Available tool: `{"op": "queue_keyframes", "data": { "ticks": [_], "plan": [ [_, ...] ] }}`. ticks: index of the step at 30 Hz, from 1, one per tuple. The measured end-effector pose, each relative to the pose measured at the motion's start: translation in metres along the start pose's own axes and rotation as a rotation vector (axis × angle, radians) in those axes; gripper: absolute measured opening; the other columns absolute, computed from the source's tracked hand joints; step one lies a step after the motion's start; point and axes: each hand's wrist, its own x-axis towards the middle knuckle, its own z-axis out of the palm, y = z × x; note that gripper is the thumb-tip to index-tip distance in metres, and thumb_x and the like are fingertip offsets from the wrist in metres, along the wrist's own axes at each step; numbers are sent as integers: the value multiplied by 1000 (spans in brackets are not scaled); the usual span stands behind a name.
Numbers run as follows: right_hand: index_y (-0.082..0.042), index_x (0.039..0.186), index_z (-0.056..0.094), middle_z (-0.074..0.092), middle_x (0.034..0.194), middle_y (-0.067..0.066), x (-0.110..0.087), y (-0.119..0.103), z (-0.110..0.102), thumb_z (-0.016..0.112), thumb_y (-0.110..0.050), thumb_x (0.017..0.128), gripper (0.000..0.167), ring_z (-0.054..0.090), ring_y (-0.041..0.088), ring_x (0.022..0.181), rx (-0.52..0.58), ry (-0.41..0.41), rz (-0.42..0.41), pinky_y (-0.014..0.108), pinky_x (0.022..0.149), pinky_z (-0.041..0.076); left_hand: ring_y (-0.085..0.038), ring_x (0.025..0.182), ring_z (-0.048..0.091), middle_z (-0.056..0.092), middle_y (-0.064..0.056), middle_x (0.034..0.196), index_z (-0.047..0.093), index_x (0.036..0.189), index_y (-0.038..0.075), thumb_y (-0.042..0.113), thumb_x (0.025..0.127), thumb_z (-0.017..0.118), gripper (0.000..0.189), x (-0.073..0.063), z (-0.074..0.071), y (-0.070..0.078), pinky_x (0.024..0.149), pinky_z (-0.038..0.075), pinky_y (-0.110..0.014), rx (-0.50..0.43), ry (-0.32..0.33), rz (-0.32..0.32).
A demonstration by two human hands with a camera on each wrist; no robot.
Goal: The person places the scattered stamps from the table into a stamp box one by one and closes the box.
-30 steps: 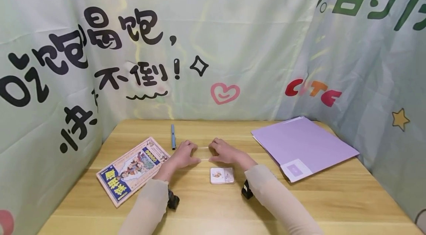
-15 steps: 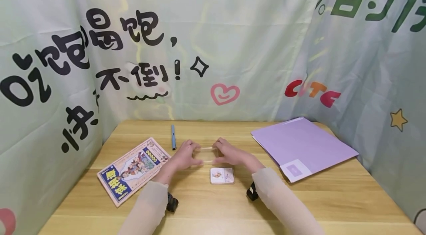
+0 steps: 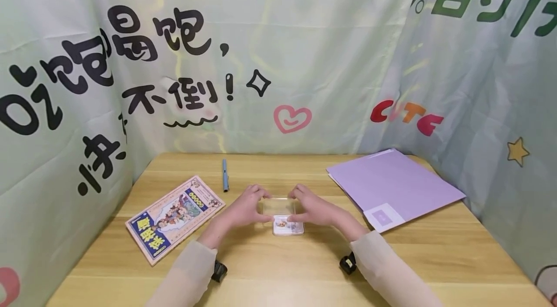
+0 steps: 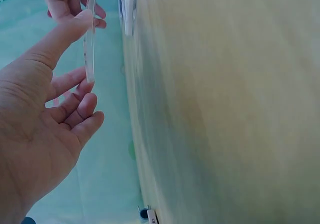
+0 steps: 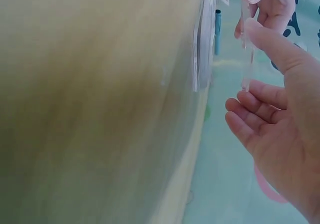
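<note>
A clear, flat plastic lid [image 3: 279, 206] hangs level above the table, pinched at its two ends. My left hand [image 3: 245, 208] grips its left end between thumb and fingers, and my right hand [image 3: 314, 208] does the same on the right. In the left wrist view the lid [image 4: 89, 49] appears edge-on, the left thumb on one face and fingertips at the far edge. The right wrist view shows the lid [image 5: 247, 64] in a matching pinch. Just below and nearer lies a small clear case [image 3: 283, 230] with picture cards inside, partly overlapped by the right thumb.
A pink comic-style booklet [image 3: 174, 220] lies at the left, near my left forearm. Behind it is a blue pen [image 3: 225, 175]. A purple folder [image 3: 396, 186] occupies the back right. Printed cloth [image 3: 339, 80] hangs along the table's back and sides.
Both hands have lifted the clear lid off the table and drawn it nearer, over the far part of the small case. Hands have spread slightly apart. The case stays put.
</note>
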Motion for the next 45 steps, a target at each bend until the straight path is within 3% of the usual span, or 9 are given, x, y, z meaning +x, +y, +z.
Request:
{"op": "queue_keyframes", "data": {
  "ticks": [8, 14, 22, 45],
  "plan": [
    [5, 123, 53, 51, 116, 13, -14, -6, 1, 75, -30, 85, 56, 53, 20, 101, -6, -17, 7, 32, 90, 51, -27, 118, 52, 57, -9, 121, 60, 119, 5, 41, 73, 83, 63, -5, 6, 10, 105, 48, -46, 43, -24, 62],
    [5, 120, 55, 51, 112, 10, -22, -6, 5, 78, -31, 82, 57, 50, 16, 94, -25, -17, -6, 25, 81, 50, -22, 111, 52, 57, -8, 116, 60, 117, 5, 41, 72, 84, 62, -8, 9, 18, 100, 51, -43, 54, -59, 68],
    [4, 116, 56, 52, 110, 11, -27, -6, 5, 79, -28, 81, 53, 52, 16, 95, -42, -19, -24, 25, 83, 52, -17, 106, 51, 56, -4, 114, 61, 116, 6, 41, 72, 84, 61, -6, 16, 22, 95, 53, -38, 91, -77, 68],
    [1, 118, 57, 51, 109, 7, -27, -1, 5, 78, -32, 83, 52, 47, 12, 93, -2, -72, 51, 25, 81, 47, -18, 108, 51, 57, -3, 114, 61, 114, 8, 44, 74, 83, 59, -2, 22, 23, 98, 51, -37, 148, -103, 63]
  ]
}}
